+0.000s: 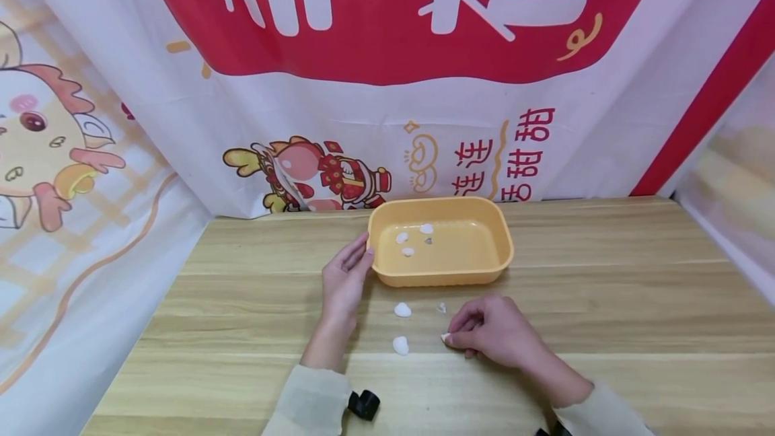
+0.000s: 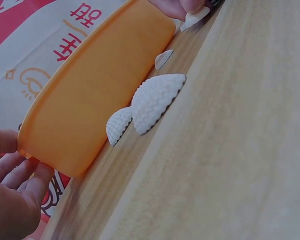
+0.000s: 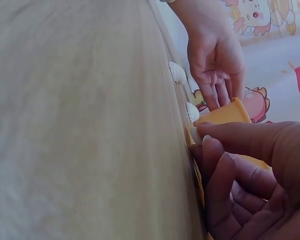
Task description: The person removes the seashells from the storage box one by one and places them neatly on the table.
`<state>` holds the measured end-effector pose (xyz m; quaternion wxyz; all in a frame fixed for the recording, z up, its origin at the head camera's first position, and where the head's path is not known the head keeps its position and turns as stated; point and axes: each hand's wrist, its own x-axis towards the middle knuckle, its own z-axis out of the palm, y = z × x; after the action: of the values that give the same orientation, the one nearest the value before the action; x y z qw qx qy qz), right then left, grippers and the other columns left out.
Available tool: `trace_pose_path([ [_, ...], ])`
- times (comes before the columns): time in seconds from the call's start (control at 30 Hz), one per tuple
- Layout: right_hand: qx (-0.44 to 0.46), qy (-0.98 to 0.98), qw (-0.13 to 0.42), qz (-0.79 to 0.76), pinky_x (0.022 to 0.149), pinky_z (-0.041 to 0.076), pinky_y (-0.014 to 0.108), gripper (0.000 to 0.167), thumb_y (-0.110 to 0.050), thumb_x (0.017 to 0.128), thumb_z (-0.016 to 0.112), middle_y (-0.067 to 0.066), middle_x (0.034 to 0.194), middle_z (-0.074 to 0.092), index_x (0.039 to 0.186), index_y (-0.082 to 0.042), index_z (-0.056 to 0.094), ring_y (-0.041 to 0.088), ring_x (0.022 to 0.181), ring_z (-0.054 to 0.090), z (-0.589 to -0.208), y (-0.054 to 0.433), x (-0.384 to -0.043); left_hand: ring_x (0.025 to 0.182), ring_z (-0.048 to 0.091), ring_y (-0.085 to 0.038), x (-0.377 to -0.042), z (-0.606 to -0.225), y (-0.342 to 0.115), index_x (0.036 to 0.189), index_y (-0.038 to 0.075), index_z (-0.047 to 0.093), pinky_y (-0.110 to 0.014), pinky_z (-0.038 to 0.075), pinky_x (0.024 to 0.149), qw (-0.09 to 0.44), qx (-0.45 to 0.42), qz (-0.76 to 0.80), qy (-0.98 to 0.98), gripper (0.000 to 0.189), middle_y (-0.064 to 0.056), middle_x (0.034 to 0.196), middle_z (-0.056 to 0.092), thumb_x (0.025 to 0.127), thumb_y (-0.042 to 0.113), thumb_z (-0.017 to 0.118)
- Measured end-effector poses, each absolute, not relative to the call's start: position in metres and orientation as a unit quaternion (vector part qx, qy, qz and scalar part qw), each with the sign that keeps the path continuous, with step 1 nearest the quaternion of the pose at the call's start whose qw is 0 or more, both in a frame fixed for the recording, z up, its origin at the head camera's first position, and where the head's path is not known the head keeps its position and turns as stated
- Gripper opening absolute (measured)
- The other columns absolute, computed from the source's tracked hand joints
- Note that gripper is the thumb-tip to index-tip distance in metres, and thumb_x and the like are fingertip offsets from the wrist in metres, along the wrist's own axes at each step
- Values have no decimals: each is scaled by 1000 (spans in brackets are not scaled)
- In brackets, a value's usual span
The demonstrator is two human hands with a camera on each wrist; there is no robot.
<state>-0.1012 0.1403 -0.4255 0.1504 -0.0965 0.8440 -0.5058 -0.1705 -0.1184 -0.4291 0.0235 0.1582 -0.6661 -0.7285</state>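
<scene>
A yellow plastic basin (image 1: 445,278) stands on the table, with several small shells (image 1: 426,228) on its floor. My left hand (image 1: 345,281) holds the basin's left end, thumb and fingers at the corner, as the left wrist view also shows. Between thumb and index finger, my right hand (image 1: 493,332) pinches a small white seashell (image 1: 445,337) low over the table. Two white ribbed seashells lie to its left, one nearer the basin (image 1: 402,309) and one nearer me (image 1: 401,346). A smaller shell (image 1: 442,308) is just beyond my right fingertips.
The wooden table (image 1: 605,274) reaches back to a printed cloth (image 1: 339,113) hung behind the basin. More cloth (image 1: 79,221) hangs along the left side. A black wrist device (image 1: 364,405) sits by the left sleeve.
</scene>
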Motion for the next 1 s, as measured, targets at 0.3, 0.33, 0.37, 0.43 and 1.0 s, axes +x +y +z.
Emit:
trace_pose_path([
  [0.3,-113,848,137,-499,48,54,23,13,-15,83,92,0,71,75,84,-10,80,13,57,66,-426,138,-101,142,62,-20,-170,-429,-119,143,25,68,-30,55,117,25,158,-733,-661,41,-3,152,66,103,18,73],
  [0.33,-113,850,135,-497,48,54,23,13,-15,83,92,-1,70,75,84,-11,80,13,57,66,-427,137,-101,142,62,-20,-170,-429,-119,144,24,68,-30,55,118,24,157,-733,-662,41,-3,152,66,104,18,73],
  [0.37,-113,851,133,-495,48,54,22,13,-15,83,92,-1,70,75,84,-11,80,12,57,66,-427,137,-101,142,62,-20,-170,-429,-119,144,24,68,-31,54,118,24,157,-733,-662,41,-3,152,66,104,18,73],
  [0.43,-113,854,131,-490,48,54,22,12,-16,83,92,-1,70,75,84,-11,81,12,57,65,-427,137,-101,142,61,-19,-170,-429,-119,145,24,67,-30,54,118,23,157,-731,-663,42,-3,152,66,104,19,73],
  [1.0,-106,859,134,-483,49,54,22,14,-17,82,93,-2,70,75,85,-11,81,11,58,66,-426,137,-101,142,62,-19,-172,-431,-119,144,24,68,-31,54,119,26,156,-731,-664,42,-2,152,66,103,18,74],
])
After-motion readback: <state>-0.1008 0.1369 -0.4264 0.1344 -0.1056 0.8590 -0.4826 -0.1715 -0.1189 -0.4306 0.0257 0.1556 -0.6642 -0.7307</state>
